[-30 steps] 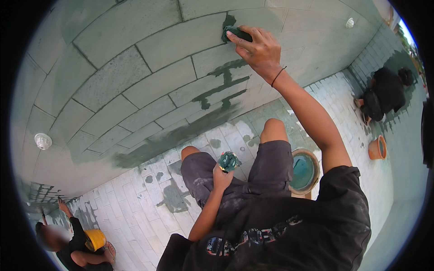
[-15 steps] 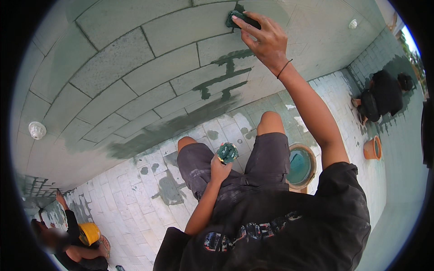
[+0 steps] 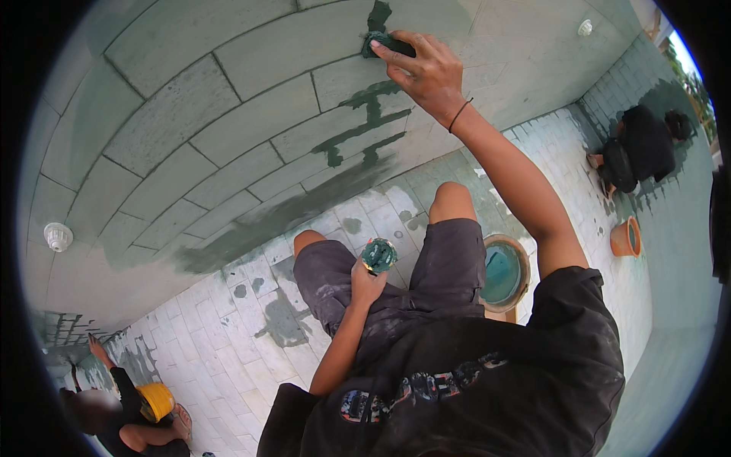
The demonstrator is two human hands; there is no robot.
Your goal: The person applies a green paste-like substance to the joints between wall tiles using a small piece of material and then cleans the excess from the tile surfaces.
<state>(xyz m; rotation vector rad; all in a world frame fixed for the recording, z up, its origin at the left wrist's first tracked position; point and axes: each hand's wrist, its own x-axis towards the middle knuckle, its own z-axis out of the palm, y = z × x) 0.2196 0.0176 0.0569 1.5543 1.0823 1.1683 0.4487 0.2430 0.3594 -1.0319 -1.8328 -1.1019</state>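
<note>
My right hand (image 3: 430, 72) is raised to the tiled wall (image 3: 266, 46), its fingers closed on a dark, flat spreading tool (image 3: 399, 47). Dark green paste (image 3: 373, 43) is heaped at the tool's left end, against a tile joint. Just above it, a fresh patch of paste (image 3: 378, 15) marks the wall, and thick green smears (image 3: 373, 110) follow the joints lower down. Between my knees, my left hand (image 3: 368, 286) grips a small cup of green paste (image 3: 378, 255), its open top facing up. The cup's sides are mostly hidden.
Beside my right leg stands a round bucket (image 3: 525, 293) of greenish water. An orange bucket (image 3: 624, 240) is farther right, near a crouching person (image 3: 647, 148). Another person (image 3: 114, 419) sits at lower left by a yellow bucket (image 3: 156, 401). White round fittings (image 3: 58, 237) project from the wall.
My right hand has drawn the tool a little down the wall, and a patch of green paste now shows above it. My left hand still holds the cup. The view has shifted slightly.
</note>
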